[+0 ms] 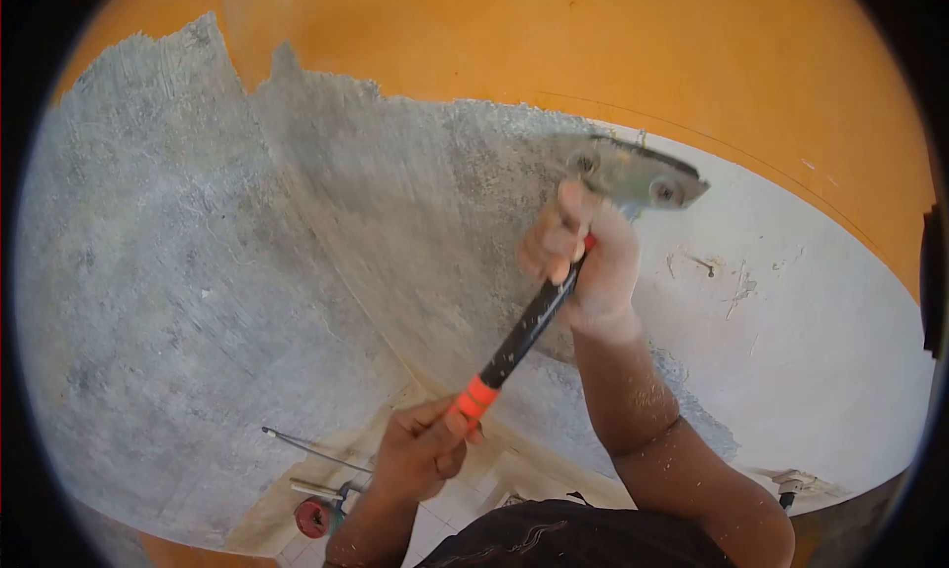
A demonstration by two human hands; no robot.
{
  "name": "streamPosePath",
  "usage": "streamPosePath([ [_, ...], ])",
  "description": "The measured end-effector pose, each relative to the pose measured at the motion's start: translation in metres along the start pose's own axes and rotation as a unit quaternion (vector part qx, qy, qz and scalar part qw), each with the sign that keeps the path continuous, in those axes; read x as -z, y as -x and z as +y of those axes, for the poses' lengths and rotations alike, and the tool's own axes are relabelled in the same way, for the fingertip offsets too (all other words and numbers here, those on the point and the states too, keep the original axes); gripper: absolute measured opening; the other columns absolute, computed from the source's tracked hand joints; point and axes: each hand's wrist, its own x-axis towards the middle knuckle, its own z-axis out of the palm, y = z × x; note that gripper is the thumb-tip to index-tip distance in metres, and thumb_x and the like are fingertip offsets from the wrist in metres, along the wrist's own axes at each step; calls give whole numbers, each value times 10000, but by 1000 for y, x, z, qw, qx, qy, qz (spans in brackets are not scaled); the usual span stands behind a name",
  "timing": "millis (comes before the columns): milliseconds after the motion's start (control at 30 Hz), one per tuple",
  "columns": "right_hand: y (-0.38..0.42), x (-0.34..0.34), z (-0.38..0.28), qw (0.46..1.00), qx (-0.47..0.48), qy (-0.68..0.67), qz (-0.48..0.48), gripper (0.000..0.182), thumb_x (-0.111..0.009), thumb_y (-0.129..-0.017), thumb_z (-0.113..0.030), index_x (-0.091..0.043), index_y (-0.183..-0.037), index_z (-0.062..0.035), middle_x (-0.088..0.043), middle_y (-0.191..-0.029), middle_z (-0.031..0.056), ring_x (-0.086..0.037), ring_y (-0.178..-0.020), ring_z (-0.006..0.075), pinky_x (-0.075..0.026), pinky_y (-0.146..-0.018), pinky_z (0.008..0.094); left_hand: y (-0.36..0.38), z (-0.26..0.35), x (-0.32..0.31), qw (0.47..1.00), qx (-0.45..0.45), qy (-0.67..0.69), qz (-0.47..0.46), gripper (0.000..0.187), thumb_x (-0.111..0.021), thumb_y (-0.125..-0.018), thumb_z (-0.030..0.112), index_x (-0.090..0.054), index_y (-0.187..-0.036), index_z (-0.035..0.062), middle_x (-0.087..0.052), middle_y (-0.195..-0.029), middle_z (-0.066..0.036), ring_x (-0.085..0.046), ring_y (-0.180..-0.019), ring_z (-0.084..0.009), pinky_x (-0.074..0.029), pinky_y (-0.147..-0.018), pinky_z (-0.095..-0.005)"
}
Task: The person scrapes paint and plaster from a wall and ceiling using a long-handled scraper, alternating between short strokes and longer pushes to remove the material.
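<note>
A long-handled wall scraper [527,333] slants across the middle of the view, its black handle banded in orange-red. My right hand [588,247] is wrapped round the handle close below the wide metal head, slightly blurred and pale with dust. Lower down, my left hand [427,447] grips the handle's orange-red end. The scraper head [641,175], with two round fixings, overlaps the border between the scraped grey wall [395,202] and the white coating [791,262]. Flecks of debris cling to my right forearm and the handle.
Orange paint [613,44] covers the upper wall. A wall corner runs down through the grey area. Below stand a red round object [313,517] and a thin dark rod [316,447], near pale floor tiles [450,509]. A small hole [709,269] marks the white section.
</note>
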Motion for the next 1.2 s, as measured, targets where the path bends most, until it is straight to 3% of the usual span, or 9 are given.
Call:
streamPosePath([
  [100,-5,-4,2,997,23,-70,-10,252,-485,-836,-188,-398,-608,-126,-366,-462,-12,-356,-373,104,-325,-423,263,2,11,0,1000,-12,-7,-18,334,-525,-884,157,-504,-1098,-98,-560,-763,-64,-391,-453,-34,-295,-377,-178],
  [200,11,0,3,999,11,-49,-1,352,-387,-886,-202,-290,-548,-177,-301,-438,-58,-298,-340,75,-291,-409,243,5,-17,-16,999,13,-24,24,314,-541,-876,252,-546,-835,-60,-497,-632,-51,-343,-397,-38,-272,-346,-175],
  [300,10,7,1,1000,10,14,-15,339,-391,-884,-200,-298,-558,-178,-312,-441,-62,-304,-339,73,-286,-403,243,-4,-20,0,999,30,-28,-32,316,-551,-871,256,-541,-853,-60,-494,-626,-49,-354,-406,-41,-271,-347,-176],
  [333,3,5,-3,1000,3,14,-6,340,-396,-881,-212,-304,-557,-177,-309,-434,-60,-301,-338,79,-285,-399,248,-6,-15,4,999,26,16,-42,284,-520,-888,167,-548,-1019,-83,-529,-699,-47,-385,-451,-38,-273,-381,-182],
  [467,2,-6,-3,1000,20,-14,14,344,-400,-882,-231,-314,-553,-176,-320,-428,-55,-301,-336,84,-283,-396,249,3,-2,-14,999,6,-21,26,315,-541,-877,232,-528,-951,-74,-539,-748,-80,-381,-439,-43,-292,-355,-172],
  [700,8,3,-6,1000,19,6,9,342,-402,-886,-216,-328,-554,-173,-354,-446,-50,-312,-347,73,-280,-393,261,-4,-4,2,998,40,8,-41,266,-520,-890,149,-538,-1034,-75,-543,-755,-43,-379,-462,-28,-284,-389,-168],
  [833,12,-5,-5,999,36,-9,35,343,-405,-879,-230,-316,-552,-178,-344,-447,-58,-309,-352,67,-276,-399,251,4,2,-14,999,21,-32,38,267,-523,-888,174,-559,-954,-83,-493,-626,-18,-368,-433,-33,-277,-378,-175],
  [1000,10,3,-9,999,34,-4,16,303,-441,-848,-219,-340,-568,-157,-327,-438,-40,-299,-348,86,-298,-413,252,-7,-14,1,997,37,-55,-27,308,-542,-872,261,-551,-814,-41,-514,-666,-60,-366,-407,-33,-272,-342,-180],
  [1200,19,0,-8,998,33,10,49,331,-416,-860,-228,-309,-550,-180,-302,-419,-56,-277,-339,74,-291,-415,251,1,-15,-13,999,40,0,-8,236,-525,-889,175,-543,-929,-58,-490,-657,-18,-374,-451,-39,-265,-387,-174],
])
